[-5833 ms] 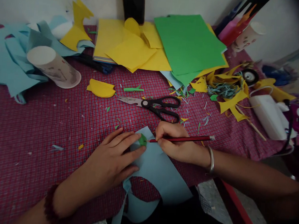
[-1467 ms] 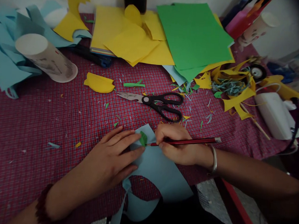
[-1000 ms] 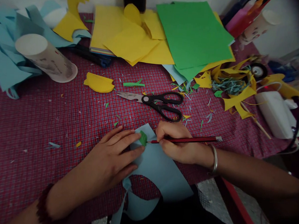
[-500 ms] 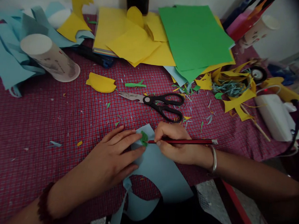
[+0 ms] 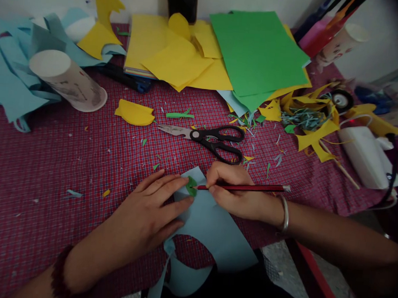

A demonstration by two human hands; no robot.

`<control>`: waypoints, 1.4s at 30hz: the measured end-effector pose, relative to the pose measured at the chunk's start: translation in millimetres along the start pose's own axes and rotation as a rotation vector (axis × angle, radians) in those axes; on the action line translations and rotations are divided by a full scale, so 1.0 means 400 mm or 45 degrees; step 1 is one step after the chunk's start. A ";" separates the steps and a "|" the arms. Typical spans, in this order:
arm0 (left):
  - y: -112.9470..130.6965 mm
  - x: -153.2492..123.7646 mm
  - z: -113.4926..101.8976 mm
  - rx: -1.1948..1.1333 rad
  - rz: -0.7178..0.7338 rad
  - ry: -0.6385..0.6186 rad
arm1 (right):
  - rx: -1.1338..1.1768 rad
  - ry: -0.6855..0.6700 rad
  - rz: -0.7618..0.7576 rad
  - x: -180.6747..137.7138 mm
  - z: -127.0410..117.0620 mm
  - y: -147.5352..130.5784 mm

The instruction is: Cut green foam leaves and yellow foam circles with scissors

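A small green paper cutout (image 5: 191, 187) lies on a light blue sheet of paper (image 5: 211, 226) with a rounded piece cut out of it. My left hand (image 5: 158, 205) rests flat, fingers outstretched, its fingertips on the blue sheet and at the left edge of the cutout. In my right hand (image 5: 233, 189) is a red and black pencil (image 5: 253, 188), pinched near its point. The pencil's tip meets the green cutout. Beyond my hands, scissors (image 5: 203, 138) with black handles lie on the checked cloth.
Yellow sheets (image 5: 177, 66) and green sheets (image 5: 258, 53) are stacked at the back. An upturned paper cup (image 5: 70, 80) stands left, near blue scraps (image 5: 14, 75). A folded yellow piece (image 5: 135, 112) lies left of the scissors. A white device (image 5: 363, 154) sits right, beside yellow offcuts (image 5: 316, 133).
The pencil tip has shifted slightly left, further onto the green cutout. My left hand stays in nearly the same place, and the view has tilted a little.
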State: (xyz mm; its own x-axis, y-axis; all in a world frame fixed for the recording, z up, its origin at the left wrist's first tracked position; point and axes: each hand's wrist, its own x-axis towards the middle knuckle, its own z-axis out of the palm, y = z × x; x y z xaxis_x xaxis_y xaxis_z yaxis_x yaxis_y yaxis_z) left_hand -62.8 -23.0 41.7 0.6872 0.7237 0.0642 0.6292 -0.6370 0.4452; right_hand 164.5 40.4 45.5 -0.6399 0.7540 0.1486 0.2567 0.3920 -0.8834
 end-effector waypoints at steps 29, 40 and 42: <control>0.003 -0.002 0.003 0.030 -0.001 -0.002 | -0.075 0.024 0.042 0.001 0.010 -0.002; 0.004 0.000 0.002 0.021 -0.011 0.001 | -0.026 0.038 0.077 0.004 0.002 -0.007; 0.003 -0.001 0.002 0.019 -0.007 0.004 | -0.044 0.035 0.095 0.004 0.005 -0.007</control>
State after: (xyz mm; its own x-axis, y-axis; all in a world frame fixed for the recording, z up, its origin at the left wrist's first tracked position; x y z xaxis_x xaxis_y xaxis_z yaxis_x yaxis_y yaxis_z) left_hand -61.8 -24.2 41.6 0.6828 0.7277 0.0644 0.6382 -0.6371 0.4323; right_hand 161.2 39.4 47.4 -0.5980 0.7958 0.0952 0.3285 0.3516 -0.8766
